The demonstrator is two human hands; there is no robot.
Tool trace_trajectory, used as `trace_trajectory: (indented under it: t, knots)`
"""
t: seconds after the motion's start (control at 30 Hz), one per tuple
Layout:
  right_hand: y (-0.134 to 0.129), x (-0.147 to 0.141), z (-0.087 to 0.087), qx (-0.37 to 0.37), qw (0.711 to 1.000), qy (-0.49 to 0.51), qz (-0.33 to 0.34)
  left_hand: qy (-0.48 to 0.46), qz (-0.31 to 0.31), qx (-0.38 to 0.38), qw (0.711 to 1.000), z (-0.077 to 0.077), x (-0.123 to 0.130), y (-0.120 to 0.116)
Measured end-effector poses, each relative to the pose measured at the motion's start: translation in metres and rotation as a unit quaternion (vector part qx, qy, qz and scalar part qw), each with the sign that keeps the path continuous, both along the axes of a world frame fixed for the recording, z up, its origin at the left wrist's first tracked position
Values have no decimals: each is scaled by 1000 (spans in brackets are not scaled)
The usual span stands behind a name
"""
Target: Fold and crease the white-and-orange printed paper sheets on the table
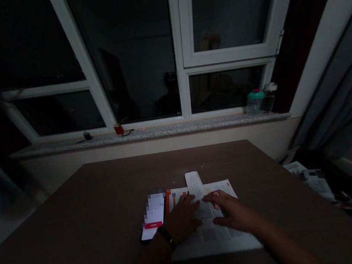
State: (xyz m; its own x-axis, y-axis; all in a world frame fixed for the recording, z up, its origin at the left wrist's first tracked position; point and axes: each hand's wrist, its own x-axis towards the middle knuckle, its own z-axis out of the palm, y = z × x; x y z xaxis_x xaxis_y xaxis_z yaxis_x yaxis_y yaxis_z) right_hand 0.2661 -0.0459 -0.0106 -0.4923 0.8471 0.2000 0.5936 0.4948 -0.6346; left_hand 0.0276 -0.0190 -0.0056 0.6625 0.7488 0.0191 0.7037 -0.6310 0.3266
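My left hand (184,214), with a dark band on the wrist, rests its spread fingers on a white folded paper strip (194,181) and the printed sheet under it. From the other side, my right hand (231,211) reaches over the strip, thumb and fingers apart. A small pink-and-white thing (217,200) shows at its fingers; its kind cannot be made out. Beneath both hands lies a printed booklet or sheet (224,245) with an orange left edge. The strip sticks out past its far edge. Close by my left hand lies a lit phone (154,209).
The brown table (79,233) reaches toward a granite windowsill (169,130). On the sill stand a small red jar (118,128), a dark small item (87,135) and a green-lidded bottle (254,101) beside a clear one (268,98). Papers (312,180) lie beyond the right edge.
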Motion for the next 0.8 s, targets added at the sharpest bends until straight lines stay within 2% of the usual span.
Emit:
trace_trajectory:
  t: [0.23,0.5,0.67,0.8]
  knots:
    - [-1,2,3,-14,1000,-14,12,12,7,-2,1000,0,0,0]
    - [-2,3,5,-23,999,-16,17,14,4,-21,1000,8,0,-1]
    - [-3,2,6,-24,1000,-12,10,3,-2,-28,1000,4,-2,0]
    - [-3,2,8,-23,1000,-7,13,-7,29,-18,999,0,2,-3]
